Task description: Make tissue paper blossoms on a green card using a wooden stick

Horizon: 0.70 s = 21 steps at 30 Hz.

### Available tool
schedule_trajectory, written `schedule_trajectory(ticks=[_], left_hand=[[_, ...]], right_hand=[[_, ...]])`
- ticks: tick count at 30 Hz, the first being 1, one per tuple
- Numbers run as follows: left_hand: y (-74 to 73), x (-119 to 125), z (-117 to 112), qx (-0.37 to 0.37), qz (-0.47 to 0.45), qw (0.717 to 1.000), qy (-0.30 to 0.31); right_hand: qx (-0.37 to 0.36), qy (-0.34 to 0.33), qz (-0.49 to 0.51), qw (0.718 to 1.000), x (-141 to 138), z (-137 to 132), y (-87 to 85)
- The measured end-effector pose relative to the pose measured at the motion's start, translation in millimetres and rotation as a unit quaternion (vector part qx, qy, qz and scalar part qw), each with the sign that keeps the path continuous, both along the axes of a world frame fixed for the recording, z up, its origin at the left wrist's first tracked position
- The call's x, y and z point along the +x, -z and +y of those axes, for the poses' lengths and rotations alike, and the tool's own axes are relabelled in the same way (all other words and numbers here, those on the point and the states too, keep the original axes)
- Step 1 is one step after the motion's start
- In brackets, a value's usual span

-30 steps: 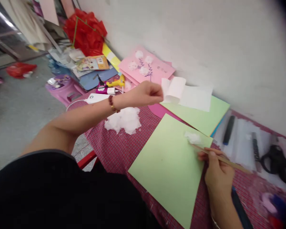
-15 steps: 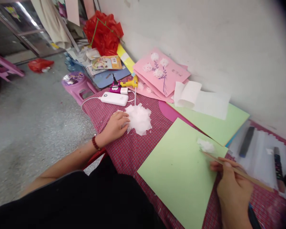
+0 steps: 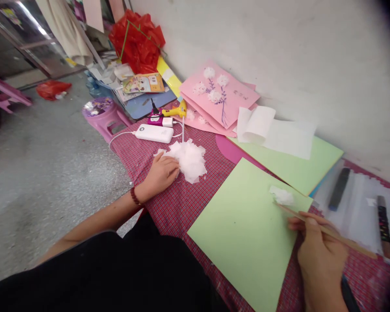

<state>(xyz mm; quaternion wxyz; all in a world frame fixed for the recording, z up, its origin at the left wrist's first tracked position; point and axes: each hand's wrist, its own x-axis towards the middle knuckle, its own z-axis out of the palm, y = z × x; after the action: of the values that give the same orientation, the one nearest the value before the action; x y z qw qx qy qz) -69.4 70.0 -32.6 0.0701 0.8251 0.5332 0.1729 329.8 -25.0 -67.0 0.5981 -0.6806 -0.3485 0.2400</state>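
My right hand (image 3: 321, 255) grips a slender wooden stick (image 3: 331, 234) between thumb and fingers. The stick's thin tip meets the lower edge of a small tuft of white paper (image 3: 282, 196), which sits near the far right corner of a light green sheet (image 3: 243, 229). On the left, my left hand (image 3: 162, 173) lies on the near edge of a heap of thin white paper pieces (image 3: 192, 161). Its fingers are extended and slightly bent, and the fingertips touch the heap. Whether a piece is under them is hidden.
Behind the heap are a white power bank (image 3: 154, 133) and a yellow glue gun (image 3: 177, 110). Pink cards with white paper flowers (image 3: 219, 93) lean by the wall. A rolled white sheet (image 3: 255, 125) rests on more green paper. Markers (image 3: 339, 189) lie at right.
My left hand has shifted slightly right, farther onto the heap of white paper pieces. The right hand still holds the stick at the white tuft, and the view has tilted a little.
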Motion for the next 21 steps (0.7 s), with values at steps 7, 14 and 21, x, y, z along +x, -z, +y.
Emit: schedule_trajectory(ticks=[7,14,21], left_hand=[[-6.2,-0.9,-1.0,0.025,-0.049,0.998,-0.04],[-58.9,32.1,-3.9,0.015,-0.262,0.964,-0.045],[-68.7,168.1,31.8,-0.169,-0.433,0.876,0.127]], right_hand=[[0.009,-0.011,0.002,1.0,1.4,0.4,0.2],[0.013,-0.006,0.021,1.0,0.0,0.4,0.3],[0.069,-0.004,0.051,0.996,0.4,1.4,2.9]])
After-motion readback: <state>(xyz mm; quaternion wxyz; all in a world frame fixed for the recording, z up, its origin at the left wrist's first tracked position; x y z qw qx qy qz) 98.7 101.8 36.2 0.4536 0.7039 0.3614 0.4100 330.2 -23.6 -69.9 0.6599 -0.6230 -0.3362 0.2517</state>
